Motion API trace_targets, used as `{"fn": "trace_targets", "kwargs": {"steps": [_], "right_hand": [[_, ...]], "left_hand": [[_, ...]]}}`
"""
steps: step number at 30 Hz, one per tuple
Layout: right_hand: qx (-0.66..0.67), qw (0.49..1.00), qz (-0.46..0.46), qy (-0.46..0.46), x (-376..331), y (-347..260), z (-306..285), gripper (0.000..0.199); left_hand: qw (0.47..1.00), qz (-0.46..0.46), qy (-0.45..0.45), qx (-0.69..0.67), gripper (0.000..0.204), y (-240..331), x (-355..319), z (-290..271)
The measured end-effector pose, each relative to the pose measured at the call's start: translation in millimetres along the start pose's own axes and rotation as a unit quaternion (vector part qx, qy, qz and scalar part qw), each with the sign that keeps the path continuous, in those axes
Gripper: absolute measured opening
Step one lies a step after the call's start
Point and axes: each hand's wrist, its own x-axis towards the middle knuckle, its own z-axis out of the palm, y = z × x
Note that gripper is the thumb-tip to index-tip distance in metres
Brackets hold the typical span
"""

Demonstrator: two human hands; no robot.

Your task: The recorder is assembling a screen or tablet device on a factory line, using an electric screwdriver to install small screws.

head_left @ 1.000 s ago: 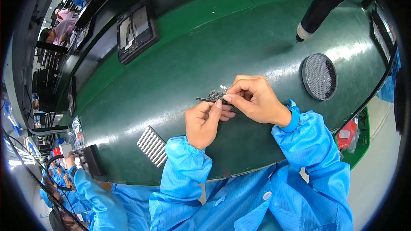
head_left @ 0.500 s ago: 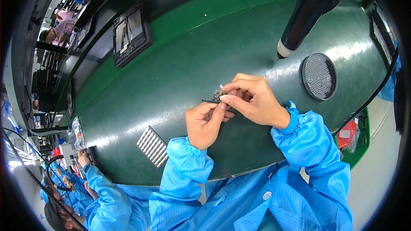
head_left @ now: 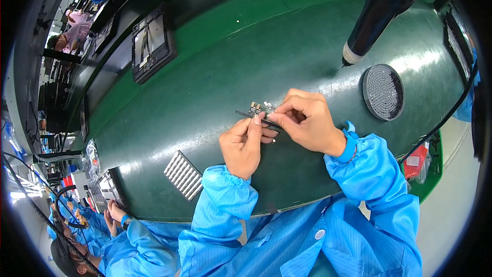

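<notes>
Above the middle of the table, my left hand (head_left: 242, 146) is closed, thumb against fingers, on a small circuit board (head_left: 255, 107) with gold-coloured patches. A thin dark strip (head_left: 243, 113) lies along the board and runs between both hands; whether the two are joined I cannot tell. Close on its right, my right hand (head_left: 311, 120) pinches a small part with a white tip (head_left: 268, 105); the fingers cover most of it. The fingertips of both hands almost meet.
A black electric screwdriver (head_left: 379, 18) hangs at upper right, above a round grey tray (head_left: 383, 92) of tiny dark pieces. A rack of white strips (head_left: 183, 175) lies left of my left forearm. Opened devices (head_left: 151, 46) stand along the far edge. A co-worker's hands (head_left: 115, 215) are at lower left.
My left hand has shifted slightly left and turned the board, showing more of it and the strip. The white-tipped part now sits apart from the board. The screwdriver has swung slightly right.
</notes>
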Motion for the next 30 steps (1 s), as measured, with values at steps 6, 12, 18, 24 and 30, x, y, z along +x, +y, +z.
{"fn": "trace_targets", "kwargs": {"steps": [6, 12, 18, 24, 30], "right_hand": [[0.112, 0.989, 0.093, -0.029, 1, 0, 3, 0.011], [0.064, 0.996, 0.05, -0.038, 1, -2, -2, 0.008], [-0.041, 0.999, -0.034, -0.006, -6, -3, 2, 0.008], [0.003, 1.0, -0.002, 0.027, 0, 3, -3, 0.009], [0.023, 0.997, 0.037, -0.062, 6, -4, -13, 0.008]], "left_hand": [[0.998, 0.037, -0.049, 0.011, 0.019, -6, -2, -3], [0.997, 0.041, -0.067, 0.023, 0.018, -2, -1, -3], [0.998, 0.056, -0.023, 0.024, 0.019, -7, -2, 3], [0.999, 0.034, 0.017, 0.002, 0.02, -5, 0, 6], [0.994, 0.066, 0.02, -0.087, 0.016, -8, 3, 6]]}}
